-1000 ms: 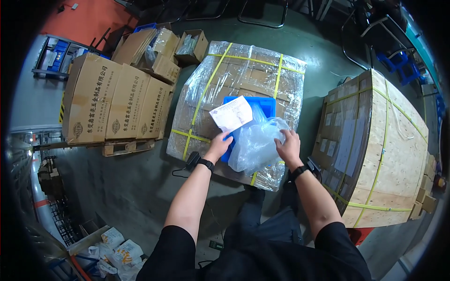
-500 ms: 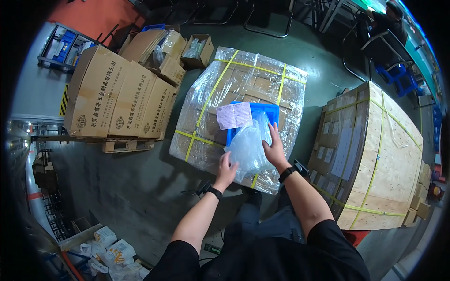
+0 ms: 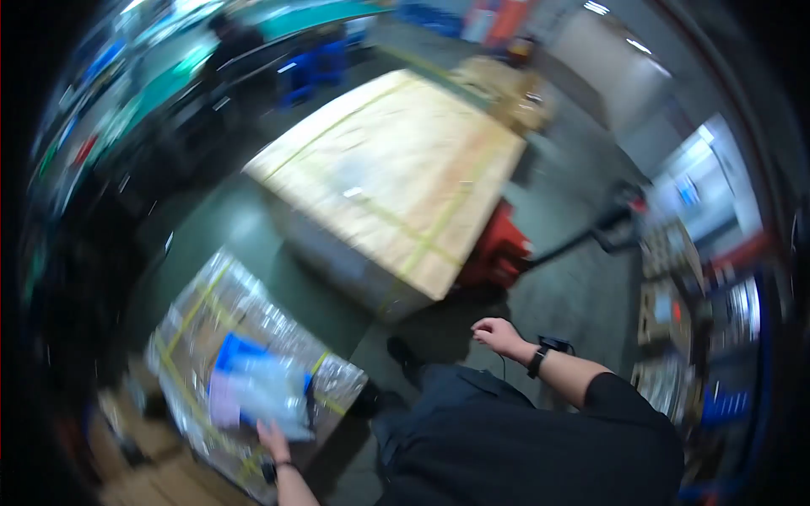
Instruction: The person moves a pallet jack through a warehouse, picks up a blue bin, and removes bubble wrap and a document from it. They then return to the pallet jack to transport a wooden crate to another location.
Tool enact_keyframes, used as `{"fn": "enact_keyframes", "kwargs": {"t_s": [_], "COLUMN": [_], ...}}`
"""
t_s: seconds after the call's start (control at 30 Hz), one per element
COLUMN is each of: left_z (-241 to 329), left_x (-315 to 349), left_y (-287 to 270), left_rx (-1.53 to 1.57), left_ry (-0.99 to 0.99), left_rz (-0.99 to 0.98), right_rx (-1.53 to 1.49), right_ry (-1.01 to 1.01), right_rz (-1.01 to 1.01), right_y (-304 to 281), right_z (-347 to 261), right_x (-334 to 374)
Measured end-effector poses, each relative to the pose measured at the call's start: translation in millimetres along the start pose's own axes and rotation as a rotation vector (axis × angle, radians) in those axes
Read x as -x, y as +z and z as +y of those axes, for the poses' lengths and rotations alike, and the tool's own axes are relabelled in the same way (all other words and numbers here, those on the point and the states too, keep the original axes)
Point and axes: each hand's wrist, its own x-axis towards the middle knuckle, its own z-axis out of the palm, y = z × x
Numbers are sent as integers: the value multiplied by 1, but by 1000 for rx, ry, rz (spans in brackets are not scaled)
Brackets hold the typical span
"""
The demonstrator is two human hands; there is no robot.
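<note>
Bag (image 3: 274, 392), pale and see-through, lies over the blue bin (image 3: 239, 347) on top of the wrapped stack (image 3: 196, 325), down to the person's left. A pale pinkish paper (image 3: 224, 401) sits at the bin's left side, beside the bag. The left hand (image 3: 274, 440) is at the bag's near edge, fingers reaching onto it; with so much blur I can't tell whether they pinch the film or only rest there. Well away from it, the right hand (image 3: 502, 336) hangs above the floor (image 3: 557, 308), its fingers loosely curled; I can't make out whether the tips meet. A dark watch (image 3: 537, 361) circles that wrist. Ahead stands a big wooden crate (image 3: 388, 160) with yellow straps, and a red pallet jack (image 3: 499, 251) shows beside its right edge.
</note>
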Motion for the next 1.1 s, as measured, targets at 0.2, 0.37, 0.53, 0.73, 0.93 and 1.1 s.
{"fn": "enact_keyframes", "kwargs": {"t_s": [0.2, 0.37, 0.53, 0.73, 0.93, 1.1], "left_z": [86, 229, 302, 459, 561, 630], "left_x": [32, 207, 276, 479, 569, 668], "left_y": [45, 159, 279, 474, 617, 679], "left_rx": [-617, -526, -1003, -12, 188, 150], "left_ry": [413, 644, 922, 582, 1003, 926], "left_rz": [-90, -358, -552, -1155, -1213, -1256], "right_rx": [-127, -198, -288, -460, -400, -458], "right_ry": [-59, -301, -359, -181, -64, 20], "right_rz": [169, 212, 288, 594, 923, 1031], "right_y": [-106, -157, -248, -358, -457, -521], "right_z": [32, 79, 166, 307, 386, 397], "right_x": [75, 88, 135, 238, 350, 408]}}
